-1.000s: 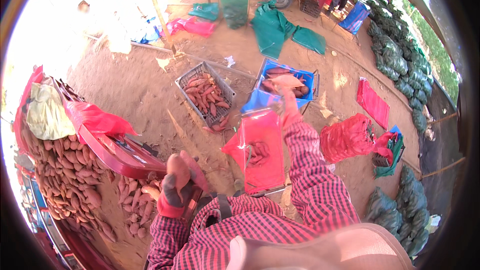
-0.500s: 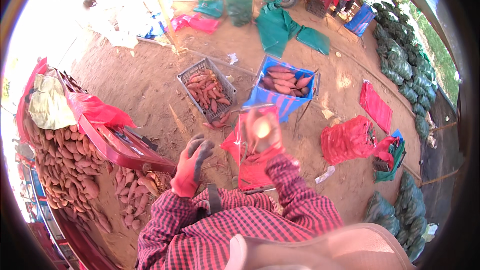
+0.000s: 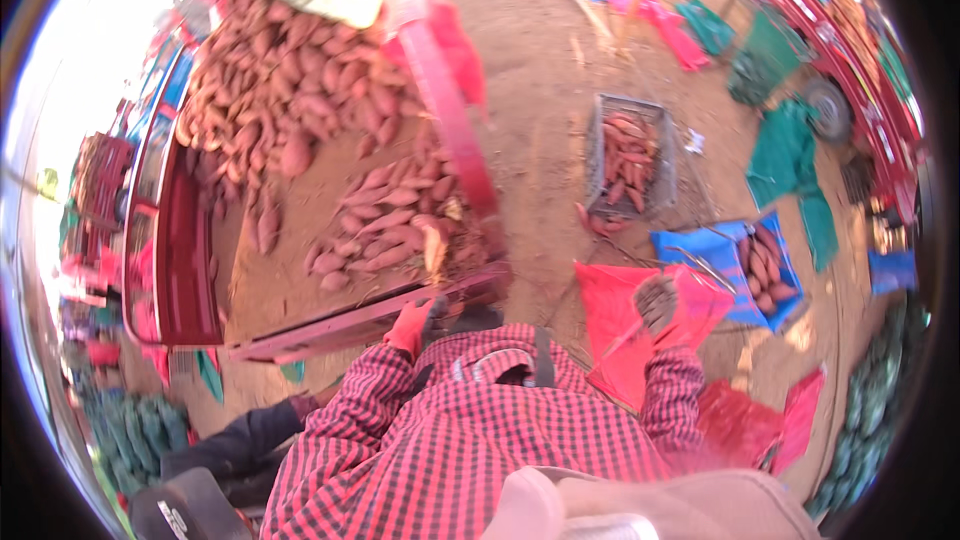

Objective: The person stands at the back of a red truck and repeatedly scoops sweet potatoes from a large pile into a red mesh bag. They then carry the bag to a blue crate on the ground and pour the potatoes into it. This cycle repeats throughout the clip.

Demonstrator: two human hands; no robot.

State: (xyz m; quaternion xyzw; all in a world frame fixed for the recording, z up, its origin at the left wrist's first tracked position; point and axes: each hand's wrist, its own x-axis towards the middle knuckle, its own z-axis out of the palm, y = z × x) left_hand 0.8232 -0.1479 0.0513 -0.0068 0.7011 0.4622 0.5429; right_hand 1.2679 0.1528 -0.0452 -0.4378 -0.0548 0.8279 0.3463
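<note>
My left hand (image 3: 413,326), in a red glove with dark fingers, is at the near edge of a red truck bed (image 3: 370,308); its fingers look stretched out with nothing visible in them. In a grey-looking glove, my right hand (image 3: 656,305) is over a red bag (image 3: 612,290) spread on a stand. Blur hides whether its fingers grip anything. Sweet potatoes (image 3: 385,215) lie loose in the bed beyond my left hand, with a larger heap (image 3: 300,90) farther back.
A grey crate (image 3: 662,175) of sweet potatoes stands on the dirt ahead. Right of it, a blue bag (image 3: 685,248) holds more. Filled green sacks (image 3: 865,420) line the right side. A person's dark sleeve (image 3: 235,440) shows at lower left. Another red vehicle (image 3: 835,40) stands far right.
My view has swung left, so the truck bed now fills the left and the crate and bags sit farther right. My left hand is now by the bed's edge.
</note>
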